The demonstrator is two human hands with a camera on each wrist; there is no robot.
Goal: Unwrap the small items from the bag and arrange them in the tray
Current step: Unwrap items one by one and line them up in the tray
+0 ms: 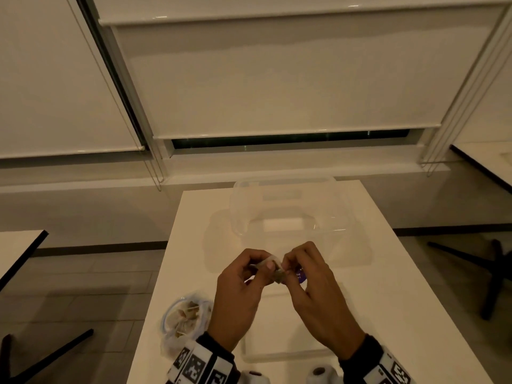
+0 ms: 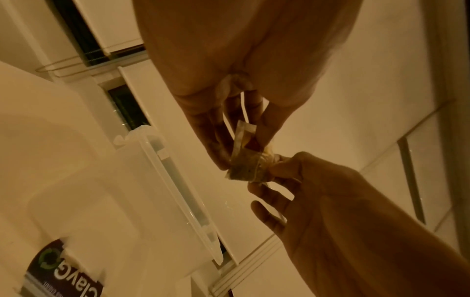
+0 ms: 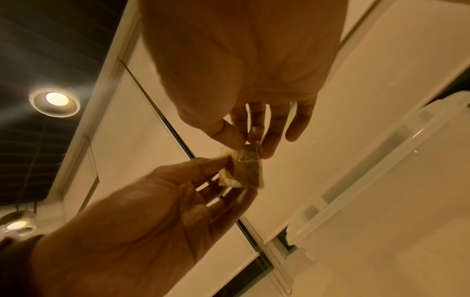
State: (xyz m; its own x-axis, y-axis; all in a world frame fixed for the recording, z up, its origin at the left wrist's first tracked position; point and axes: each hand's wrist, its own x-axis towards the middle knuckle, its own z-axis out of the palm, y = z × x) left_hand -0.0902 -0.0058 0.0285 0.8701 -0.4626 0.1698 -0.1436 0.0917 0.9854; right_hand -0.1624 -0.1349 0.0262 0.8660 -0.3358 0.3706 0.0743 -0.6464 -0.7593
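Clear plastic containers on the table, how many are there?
2. One container stands at the far end of the table. A shallow tray lies near the front edge, partly hidden under both hands, so more could be hidden.

On the white worktop (image 1: 388, 273) the clear plastic lidded container (image 1: 291, 209) stands at the far end. The clear plastic bag of small wrapped items (image 1: 185, 320) lies near the left edge. The shallow clear plastic tray (image 1: 277, 353) lies at the near side, right of the bag. Above the middle, the left hand (image 1: 241, 289) and the right hand (image 1: 318, 284) meet on one small clear-wrapped item (image 1: 277, 270).
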